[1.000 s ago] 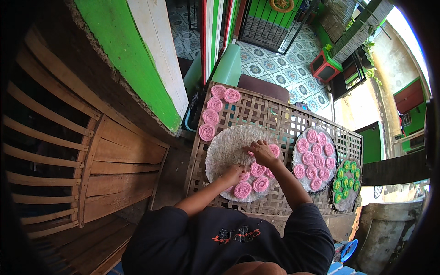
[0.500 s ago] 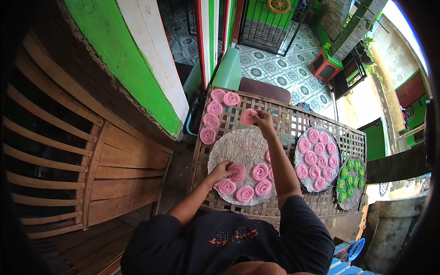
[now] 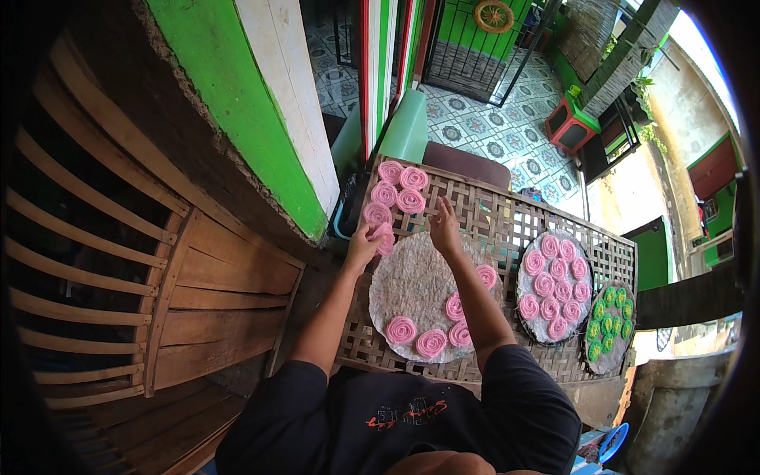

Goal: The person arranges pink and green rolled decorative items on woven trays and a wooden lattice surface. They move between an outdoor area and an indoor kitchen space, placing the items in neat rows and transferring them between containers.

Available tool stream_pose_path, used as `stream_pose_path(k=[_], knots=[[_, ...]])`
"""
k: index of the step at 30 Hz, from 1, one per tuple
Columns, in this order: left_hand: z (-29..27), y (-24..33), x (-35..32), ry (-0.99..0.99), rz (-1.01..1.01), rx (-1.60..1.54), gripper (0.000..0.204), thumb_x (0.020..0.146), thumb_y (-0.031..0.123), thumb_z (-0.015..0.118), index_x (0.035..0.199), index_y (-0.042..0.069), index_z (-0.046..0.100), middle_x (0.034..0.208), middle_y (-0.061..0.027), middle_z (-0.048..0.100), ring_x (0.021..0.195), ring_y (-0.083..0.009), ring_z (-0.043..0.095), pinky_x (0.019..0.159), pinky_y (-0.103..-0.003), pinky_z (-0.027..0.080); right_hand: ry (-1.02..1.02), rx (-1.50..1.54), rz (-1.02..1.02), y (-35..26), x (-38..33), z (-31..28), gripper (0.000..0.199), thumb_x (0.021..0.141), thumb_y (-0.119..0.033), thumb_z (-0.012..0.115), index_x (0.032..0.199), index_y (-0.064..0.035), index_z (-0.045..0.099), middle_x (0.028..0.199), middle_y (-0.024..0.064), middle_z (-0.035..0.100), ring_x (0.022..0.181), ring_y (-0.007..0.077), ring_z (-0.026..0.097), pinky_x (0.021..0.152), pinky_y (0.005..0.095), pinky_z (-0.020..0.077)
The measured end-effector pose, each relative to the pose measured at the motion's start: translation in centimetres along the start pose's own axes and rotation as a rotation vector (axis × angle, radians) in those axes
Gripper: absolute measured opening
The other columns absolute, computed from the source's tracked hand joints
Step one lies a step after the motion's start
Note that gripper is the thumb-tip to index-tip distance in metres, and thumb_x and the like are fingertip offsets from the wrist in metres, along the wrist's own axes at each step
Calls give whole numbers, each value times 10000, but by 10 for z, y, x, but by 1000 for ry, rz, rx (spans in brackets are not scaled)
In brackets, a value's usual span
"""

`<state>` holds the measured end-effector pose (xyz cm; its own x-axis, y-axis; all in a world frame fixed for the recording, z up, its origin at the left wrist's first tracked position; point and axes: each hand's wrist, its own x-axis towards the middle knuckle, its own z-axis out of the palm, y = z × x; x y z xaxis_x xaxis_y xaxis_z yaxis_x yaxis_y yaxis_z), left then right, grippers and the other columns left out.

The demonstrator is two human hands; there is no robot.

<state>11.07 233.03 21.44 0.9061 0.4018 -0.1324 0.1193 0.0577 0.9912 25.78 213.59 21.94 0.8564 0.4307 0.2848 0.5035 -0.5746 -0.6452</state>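
Note:
A woven bamboo rack (image 3: 514, 218) lies in front of me. On it sits a round grey mat (image 3: 416, 277) with several pink spiral cakes (image 3: 431, 343) along its near and right edge. My left hand (image 3: 362, 247) holds one pink spiral cake (image 3: 386, 236) at the mat's far left rim. Just beyond it, several pink cakes (image 3: 410, 200) lie in rows directly on the rack's far left corner. My right hand (image 3: 443, 227) hovers flat over the rack beside those rows, fingers spread and holding nothing.
To the right are a round tray of pink spirals (image 3: 554, 285) and a smaller one of green spirals (image 3: 608, 324). A slatted wooden bench (image 3: 119, 269) fills the left. A green and white wall post (image 3: 245, 111), a brown seat (image 3: 467, 162) and tiled floor (image 3: 475, 127) lie beyond.
My left hand rose from the mat to the rack's far left with a pink cake. My right hand set its cake down by the rows and is now empty. Fewer cakes remain on the mat.

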Motion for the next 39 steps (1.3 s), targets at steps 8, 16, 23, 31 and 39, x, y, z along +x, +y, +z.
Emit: stream_pose_path(k=[8, 16, 23, 31, 39], knots=[[28, -55, 76, 128, -3, 304, 515, 757, 230, 756, 1155, -54, 595, 1031, -209, 674, 943, -307, 662, 809, -374, 506, 5, 150, 282, 14, -101, -126, 471, 851, -62, 661, 1293, -28, 504, 1344, 179, 450, 978, 286, 629, 752, 329, 565], [74, 37, -16, 86, 355, 859, 509, 802, 81, 672, 1269, -29, 501, 1370, -222, 446, 1254, -389, 437, 1012, -403, 407, 46, -90, 289, 54, -168, -165, 265, 863, -19, 573, 1121, -1, 628, 1288, 175, 538, 1097, 371, 572, 930, 427, 469], [153, -14, -117, -600, 324, 812, 575, 783, 199, 709, 1298, 53, 497, 1248, -198, 533, 1125, -372, 543, 958, -433, 451, -420, -491, -214, 31, -123, -144, 288, 781, -34, 564, 1009, -147, 701, 1190, 95, 576, 1190, 274, 476, 1044, 429, 302], [188, -31, -116, -496, 328, 957, 370, 733, 218, 734, 1041, 65, 597, 1025, -151, 624, 943, -351, 612, 785, -437, 498, -450, -60, -49, 77, -77, -193, 167, 691, -153, 648, 822, -50, 659, 1025, 131, 652, 972, 299, 606, 867, 410, 481], [191, -44, -125, -463, 24, 366, 300, 767, 209, 708, 965, 26, 578, 802, -104, 644, 753, -221, 629, 686, -365, 504, -190, 661, 390, 67, 43, -132, 284, 883, -135, 654, 1080, 59, 589, 935, 119, 678, 782, 172, 659, 668, 288, 549]])
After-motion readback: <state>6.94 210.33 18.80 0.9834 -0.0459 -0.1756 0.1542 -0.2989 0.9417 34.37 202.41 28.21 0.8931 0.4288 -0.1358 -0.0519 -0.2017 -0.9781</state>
